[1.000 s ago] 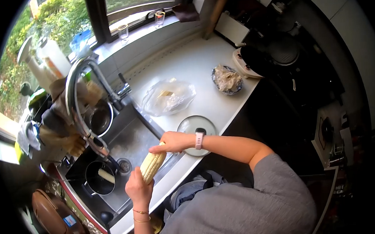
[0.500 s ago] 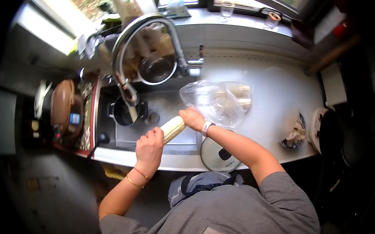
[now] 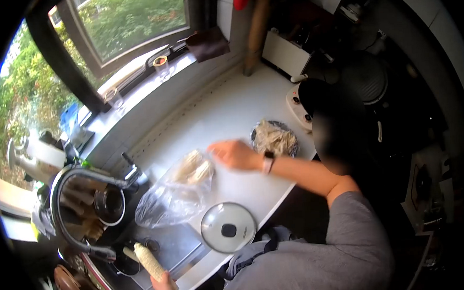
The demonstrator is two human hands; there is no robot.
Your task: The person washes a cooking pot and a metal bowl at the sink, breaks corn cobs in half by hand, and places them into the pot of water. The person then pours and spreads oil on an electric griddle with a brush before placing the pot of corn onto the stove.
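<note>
My left hand point(image 3: 166, 286) is closed round the lower end of a pale corn cob point(image 3: 149, 260), which it holds over the front of the sink point(image 3: 177, 247). My right hand point(image 3: 235, 154) is above the counter, beside a clear plastic bag point(image 3: 166, 201) with pale cobs in it. Motion smears its fingers, and whether they hold anything is unclear. A glass lid point(image 3: 228, 227) with a black knob lies at the counter's front edge. Behind the held cob, a dark pot stands in the sink with another cob partly visible.
A curved faucet point(image 3: 57, 206) arches over the sink. On the counter point(image 3: 229, 100), a bowl with crumpled plastic point(image 3: 275, 137) stands near a white appliance point(image 3: 298, 107). Two glasses are on the window sill. A brown appliance point(image 3: 69, 289) sits at the lower left.
My right hand has let go of the cob and moved right, over the counter near the bag. My left hand keeps the cob, now lower and nearer the pot. The view has turned.
</note>
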